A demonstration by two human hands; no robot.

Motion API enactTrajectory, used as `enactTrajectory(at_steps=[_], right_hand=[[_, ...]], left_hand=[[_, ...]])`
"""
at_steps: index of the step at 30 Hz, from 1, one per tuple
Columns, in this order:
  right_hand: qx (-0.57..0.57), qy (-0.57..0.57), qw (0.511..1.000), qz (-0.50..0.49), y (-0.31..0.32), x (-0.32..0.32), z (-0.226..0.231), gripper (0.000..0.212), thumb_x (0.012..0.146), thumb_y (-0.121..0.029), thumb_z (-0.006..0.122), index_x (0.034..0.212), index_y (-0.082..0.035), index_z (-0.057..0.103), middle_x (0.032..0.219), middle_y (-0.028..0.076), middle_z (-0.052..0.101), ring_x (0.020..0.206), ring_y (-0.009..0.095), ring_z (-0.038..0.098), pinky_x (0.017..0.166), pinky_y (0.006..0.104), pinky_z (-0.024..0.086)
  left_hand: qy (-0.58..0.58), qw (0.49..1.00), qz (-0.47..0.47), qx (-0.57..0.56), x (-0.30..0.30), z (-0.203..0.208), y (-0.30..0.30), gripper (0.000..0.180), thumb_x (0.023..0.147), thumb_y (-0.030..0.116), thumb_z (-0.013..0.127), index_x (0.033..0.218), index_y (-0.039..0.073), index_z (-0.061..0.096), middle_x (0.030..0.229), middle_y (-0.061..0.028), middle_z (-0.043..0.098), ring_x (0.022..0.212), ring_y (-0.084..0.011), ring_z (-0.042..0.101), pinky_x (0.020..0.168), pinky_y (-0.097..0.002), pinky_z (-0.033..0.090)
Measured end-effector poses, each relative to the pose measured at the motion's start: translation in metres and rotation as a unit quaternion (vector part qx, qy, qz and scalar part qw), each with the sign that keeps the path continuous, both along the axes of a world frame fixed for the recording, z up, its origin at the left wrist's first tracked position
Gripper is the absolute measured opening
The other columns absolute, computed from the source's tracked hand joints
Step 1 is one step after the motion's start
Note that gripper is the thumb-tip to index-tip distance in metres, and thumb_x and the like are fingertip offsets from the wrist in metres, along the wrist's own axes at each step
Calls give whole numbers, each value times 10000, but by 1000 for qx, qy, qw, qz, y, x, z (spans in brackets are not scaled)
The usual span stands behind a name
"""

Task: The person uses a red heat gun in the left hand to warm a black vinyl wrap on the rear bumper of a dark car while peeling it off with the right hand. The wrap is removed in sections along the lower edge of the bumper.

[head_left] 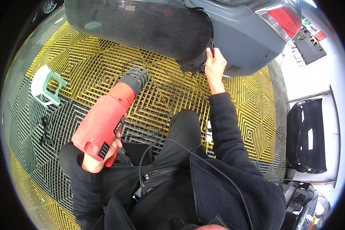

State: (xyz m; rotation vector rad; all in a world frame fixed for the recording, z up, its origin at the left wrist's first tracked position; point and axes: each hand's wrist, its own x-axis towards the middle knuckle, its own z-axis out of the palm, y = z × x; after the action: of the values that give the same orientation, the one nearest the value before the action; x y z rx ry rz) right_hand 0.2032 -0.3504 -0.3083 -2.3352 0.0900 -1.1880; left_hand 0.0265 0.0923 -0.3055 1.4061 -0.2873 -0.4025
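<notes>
My left hand (96,161) is closed round the handle of a red heat gun (97,120). Its black caged nozzle (137,78) points up and to the right, apart from the car. My right hand (215,66) pinches the ragged right edge of a dark film (149,28) on the lower bodywork of a grey car (245,44). Along that edge the film looks crumpled and loose, and bare grey paint shows to its right. The fingertips partly hide the bit of film between them.
Yellow and grey grid tiles (253,111) cover the floor. A pale green and white stool (48,86) stands at the left, with black scraps (46,132) nearby. A black cable (203,159) crosses my lap and arm. A dark car panel (306,136) leans at the right wall.
</notes>
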Motion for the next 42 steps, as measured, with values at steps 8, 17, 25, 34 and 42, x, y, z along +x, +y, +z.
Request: enactTrajectory(at_steps=[8, 17, 25, 34, 42], right_hand=[[-9, 0, 1000, 9, 4, -3, 1, 244, 991, -207, 668, 964, 30, 612, 724, 180, 572, 591, 298, 525, 596, 396, 450], [35, -24, 999, 25, 13, -5, 0, 299, 1005, -244, 671, 922, 29, 584, 633, 102, 510, 572, 167, 440, 562, 334, 413], [106, 46, 991, -62, 23, -10, 24, 556, 945, -504, 682, 1117, 14, 574, 896, 237, 715, 905, 395, 727, 854, 471, 542], [-78, 176, 977, -94, 18, 7, 44, 384, 1007, -376, 582, 1087, -8, 657, 803, 223, 726, 790, 410, 739, 726, 481, 593], [-89, 74, 992, -50, 14, 13, 19, 235, 994, -234, 623, 893, -26, 584, 720, 202, 680, 692, 427, 697, 617, 489, 550]], left_hand=[[-4, 1000, -14, 10, -2, 0, 3, 317, 931, 83, 665, 1227, 35, 566, 1102, -63, 606, 910, -167, 635, 797, -316, 530], [9, 999, -27, 18, 9, 6, -11, 323, 936, 73, 635, 1243, 22, 549, 1100, -77, 594, 895, -179, 629, 807, -332, 521], [-8, 998, -50, 34, 22, 6, -27, 343, 911, 54, 626, 1240, 5, 542, 1085, -87, 596, 874, -183, 629, 811, -337, 518], [-5, 999, -34, 18, 23, 0, -28, 336, 910, 74, 630, 1227, 7, 539, 1049, -76, 588, 880, -176, 624, 827, -329, 510], [7, 999, -44, 18, 20, -6, -16, 241, 912, -7, 598, 1151, 10, 572, 993, -67, 604, 867, -169, 639, 779, -318, 535]])
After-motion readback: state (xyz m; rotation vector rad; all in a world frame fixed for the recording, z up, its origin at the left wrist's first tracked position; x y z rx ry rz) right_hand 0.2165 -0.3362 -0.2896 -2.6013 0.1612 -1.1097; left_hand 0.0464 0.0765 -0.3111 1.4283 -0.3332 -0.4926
